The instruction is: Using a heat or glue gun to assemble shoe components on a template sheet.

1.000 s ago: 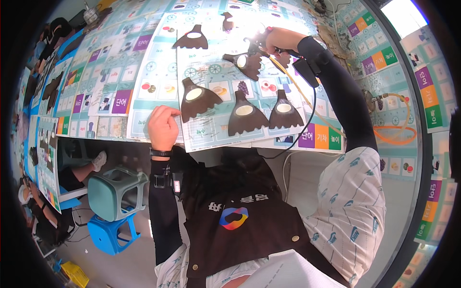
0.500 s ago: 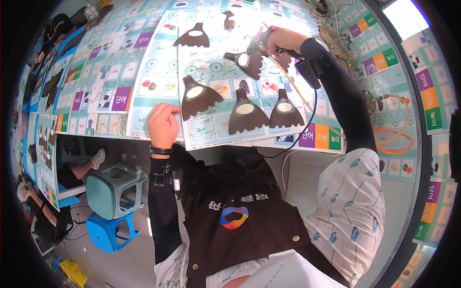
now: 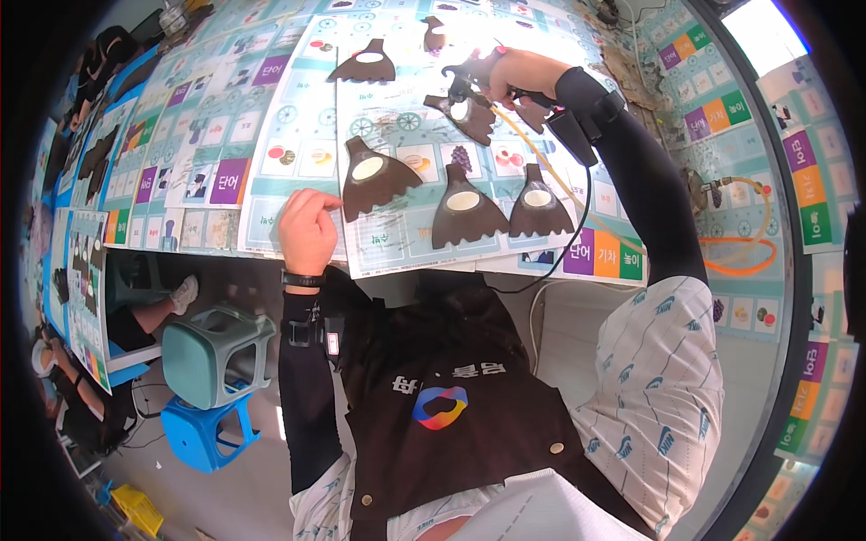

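My right hand (image 3: 502, 77) is closed round a dark spray gun (image 3: 460, 79) with a yellow hose (image 3: 541, 149) running from it. The gun's front is over a dark brown fan-shaped piece (image 3: 471, 120) with a scalloped edge and a pale oval; glare washes out part of the gun. My left hand (image 3: 307, 225) rests on the sheets at the table's near edge, fingers curled and nothing visible in them. Beside its fingertips lies a similar brown piece (image 3: 379, 191). Two more, a middle piece (image 3: 465, 221) and a right piece (image 3: 539, 209), lie along the near side.
Farther back are two other brown pieces (image 3: 368, 65) (image 3: 435, 38). Printed sheets (image 3: 397, 257) cover the table. A black cable (image 3: 588, 203) hangs from my right wrist. Green (image 3: 203, 356) and blue stools (image 3: 203, 442) stand at left, near other people. An orange hose (image 3: 744, 268) lies at right.
My right hand and the spray gun have shifted a little to the left over the brown piece. My left hand has stayed in place.
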`<act>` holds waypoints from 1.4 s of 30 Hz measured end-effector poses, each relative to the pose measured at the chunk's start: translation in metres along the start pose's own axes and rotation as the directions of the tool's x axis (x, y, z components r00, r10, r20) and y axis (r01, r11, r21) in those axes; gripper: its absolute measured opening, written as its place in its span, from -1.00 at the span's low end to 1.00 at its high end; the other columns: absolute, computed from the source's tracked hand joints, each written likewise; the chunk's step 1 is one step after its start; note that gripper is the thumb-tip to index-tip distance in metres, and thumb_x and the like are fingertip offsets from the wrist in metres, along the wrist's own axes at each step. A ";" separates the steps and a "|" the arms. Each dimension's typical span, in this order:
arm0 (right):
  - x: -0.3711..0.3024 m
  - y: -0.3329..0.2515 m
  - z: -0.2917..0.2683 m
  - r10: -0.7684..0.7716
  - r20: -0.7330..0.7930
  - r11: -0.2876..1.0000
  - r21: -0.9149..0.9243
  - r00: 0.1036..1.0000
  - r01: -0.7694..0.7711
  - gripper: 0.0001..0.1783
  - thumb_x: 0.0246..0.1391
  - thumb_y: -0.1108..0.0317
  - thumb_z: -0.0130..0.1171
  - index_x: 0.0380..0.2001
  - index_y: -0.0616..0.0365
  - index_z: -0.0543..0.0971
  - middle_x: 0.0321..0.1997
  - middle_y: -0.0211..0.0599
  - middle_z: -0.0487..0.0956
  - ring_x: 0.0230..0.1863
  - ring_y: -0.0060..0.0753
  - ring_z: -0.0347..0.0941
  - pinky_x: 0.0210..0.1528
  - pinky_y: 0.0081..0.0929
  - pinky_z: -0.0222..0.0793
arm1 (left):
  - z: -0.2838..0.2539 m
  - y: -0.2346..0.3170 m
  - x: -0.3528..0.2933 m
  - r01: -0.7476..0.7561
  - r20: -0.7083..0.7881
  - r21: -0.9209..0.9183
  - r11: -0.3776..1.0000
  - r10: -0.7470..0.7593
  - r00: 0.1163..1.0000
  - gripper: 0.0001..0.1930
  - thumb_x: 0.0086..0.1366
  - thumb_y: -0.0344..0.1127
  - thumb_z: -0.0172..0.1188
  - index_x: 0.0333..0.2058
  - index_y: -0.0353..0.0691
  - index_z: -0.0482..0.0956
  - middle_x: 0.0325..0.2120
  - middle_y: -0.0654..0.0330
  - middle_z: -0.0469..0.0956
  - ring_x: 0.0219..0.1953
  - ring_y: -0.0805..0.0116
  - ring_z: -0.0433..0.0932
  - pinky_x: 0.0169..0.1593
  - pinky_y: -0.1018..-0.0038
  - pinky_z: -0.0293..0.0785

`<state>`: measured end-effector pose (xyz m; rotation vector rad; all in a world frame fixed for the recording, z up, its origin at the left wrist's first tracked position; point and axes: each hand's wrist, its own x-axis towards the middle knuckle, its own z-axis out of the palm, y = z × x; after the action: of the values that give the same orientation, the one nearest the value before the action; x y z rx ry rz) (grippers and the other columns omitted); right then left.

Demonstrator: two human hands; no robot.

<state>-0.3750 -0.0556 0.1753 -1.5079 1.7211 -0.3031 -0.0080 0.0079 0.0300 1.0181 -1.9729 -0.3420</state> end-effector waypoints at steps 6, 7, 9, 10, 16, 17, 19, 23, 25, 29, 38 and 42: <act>-0.011 0.001 -0.008 0.081 -0.013 0.993 -0.081 0.997 -0.082 -0.82 -0.42 0.45 0.10 -0.57 0.22 0.52 -0.48 -0.40 0.56 -0.57 -0.52 0.36 -0.68 -0.56 0.11 | 0.000 -0.001 -0.002 0.010 -0.009 -0.041 0.999 -0.010 1.000 -0.79 -0.01 -0.67 -0.04 -0.51 -0.28 0.57 -0.50 0.13 0.53 -0.38 0.14 0.53 -0.30 0.33 0.46; -0.012 0.001 -0.007 0.050 -0.041 0.994 -0.094 0.998 -0.053 -0.82 -0.42 0.44 0.11 -0.57 0.20 0.52 -0.46 -0.39 0.57 -0.57 -0.52 0.36 -0.68 -0.56 0.11 | 0.000 -0.001 -0.002 0.008 -0.012 -0.050 0.999 -0.008 1.000 -0.78 -0.01 -0.67 -0.04 -0.51 -0.28 0.57 -0.50 0.13 0.52 -0.38 0.14 0.53 -0.30 0.33 0.46; -0.014 0.004 -0.008 0.041 -0.066 0.995 -0.087 0.997 -0.047 -0.83 -0.41 0.44 0.11 -0.57 0.19 0.53 -0.44 -0.37 0.57 -0.59 -0.51 0.36 -0.69 -0.57 0.12 | 0.000 -0.001 -0.003 -0.004 -0.026 -0.050 0.999 0.003 1.000 -0.78 -0.01 -0.67 -0.05 -0.50 -0.28 0.57 -0.50 0.13 0.52 -0.39 0.14 0.53 -0.30 0.33 0.46; -0.015 0.005 -0.009 0.065 -0.059 0.995 -0.066 0.996 -0.069 -0.83 -0.41 0.44 0.12 -0.57 0.18 0.53 -0.43 -0.36 0.56 -0.60 -0.50 0.36 -0.69 -0.56 0.12 | 0.000 -0.002 -0.003 -0.007 -0.035 -0.062 0.998 0.005 0.999 -0.78 -0.01 -0.67 -0.05 -0.50 -0.28 0.57 -0.50 0.13 0.52 -0.39 0.14 0.53 -0.30 0.33 0.46; -0.028 0.010 -0.008 0.083 0.061 0.992 0.088 0.995 -0.088 -0.72 -0.39 0.47 0.11 -0.43 0.19 0.55 -0.48 -0.31 0.53 -0.62 -0.47 0.37 -0.70 -0.56 0.12 | 0.002 -0.007 -0.007 0.031 -0.094 -0.131 0.991 -0.044 0.995 -0.77 0.02 -0.67 -0.05 -0.49 -0.28 0.58 -0.48 0.12 0.54 -0.38 0.13 0.53 -0.28 0.35 0.46; -0.030 0.010 -0.007 0.096 0.074 0.988 0.115 0.993 -0.104 -0.70 -0.38 0.48 0.11 -0.40 0.19 0.55 -0.50 -0.31 0.52 -0.62 -0.48 0.38 -0.69 -0.56 0.13 | 0.002 -0.007 -0.006 0.025 -0.093 -0.105 0.994 -0.035 0.995 -0.77 0.02 -0.67 -0.04 -0.49 -0.28 0.59 -0.47 0.12 0.54 -0.37 0.13 0.53 -0.28 0.34 0.46; -0.031 0.010 -0.006 0.064 0.059 0.998 -0.011 0.996 -0.064 -0.73 -0.35 0.47 0.09 -0.42 0.19 0.54 -0.51 -0.31 0.55 -0.59 -0.49 0.39 -0.66 -0.57 0.17 | -0.001 -0.003 -0.004 0.024 -0.091 -0.119 0.993 -0.035 0.995 -0.77 0.03 -0.67 -0.04 -0.48 -0.27 0.59 -0.47 0.12 0.54 -0.36 0.13 0.53 -0.27 0.34 0.46; -0.038 0.022 -0.013 -0.118 0.070 0.990 0.087 0.990 0.112 -0.91 -0.24 0.44 0.06 -0.55 0.17 0.51 -0.44 -0.29 0.65 -0.49 -0.52 0.49 -0.57 -0.60 0.28 | -0.014 0.024 0.002 -0.057 -0.061 -0.012 0.998 0.056 0.997 -0.76 0.03 -0.66 -0.01 -0.39 -0.25 0.60 -0.41 0.11 0.55 -0.28 0.10 0.52 -0.18 0.30 0.45; -0.043 0.028 -0.026 -0.140 -0.001 0.990 0.030 0.990 0.140 -0.92 -0.20 0.42 0.04 -0.63 0.17 0.48 -0.41 -0.28 0.68 -0.41 -0.52 0.54 -0.53 -0.59 0.33 | -0.020 0.047 0.003 -0.111 -0.019 -0.011 0.994 0.111 0.994 -0.75 0.04 -0.63 0.03 -0.33 -0.24 0.59 -0.35 0.10 0.55 -0.22 0.08 0.51 -0.12 0.28 0.44; -0.066 0.044 -0.054 -0.136 -0.118 0.990 0.013 0.984 0.138 -0.80 -0.13 0.42 0.03 -0.52 0.28 0.62 -0.32 -0.27 0.70 -0.33 -0.56 0.56 -0.54 -0.56 0.34 | -0.027 0.095 -0.009 -0.199 0.186 -0.011 0.980 0.197 0.963 -0.77 0.09 -0.54 0.11 -0.23 -0.24 0.56 -0.28 0.08 0.51 -0.15 0.07 0.48 -0.05 0.26 0.40; -0.118 0.081 -0.071 0.032 -0.318 0.984 0.176 0.948 0.026 -0.78 -0.21 0.41 0.02 -0.51 0.31 0.59 -0.32 -0.21 0.68 -0.37 -0.47 0.52 -0.51 -0.49 0.28 | -0.005 0.059 0.116 0.135 0.446 0.031 0.990 -0.135 0.885 -0.71 0.17 -0.27 0.17 -0.16 -0.28 0.56 -0.39 -0.01 0.63 -0.28 0.10 0.64 -0.19 0.30 0.54; -0.141 0.085 -0.066 0.062 -0.340 0.970 0.244 0.938 0.025 -0.84 -0.23 0.44 0.02 -0.56 0.29 0.54 -0.37 -0.18 0.66 -0.38 -0.46 0.50 -0.52 -0.56 0.27 | 0.075 0.020 0.205 0.086 0.642 0.222 0.971 -0.212 0.736 -0.67 0.11 -0.23 0.27 -0.22 -0.36 0.60 -0.45 0.08 0.67 -0.42 0.34 0.67 -0.22 0.43 0.56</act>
<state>-0.4874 0.0736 0.2201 -1.3108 1.8851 -0.7825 -0.1383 -0.1463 0.1145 1.2985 -2.6023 -0.7099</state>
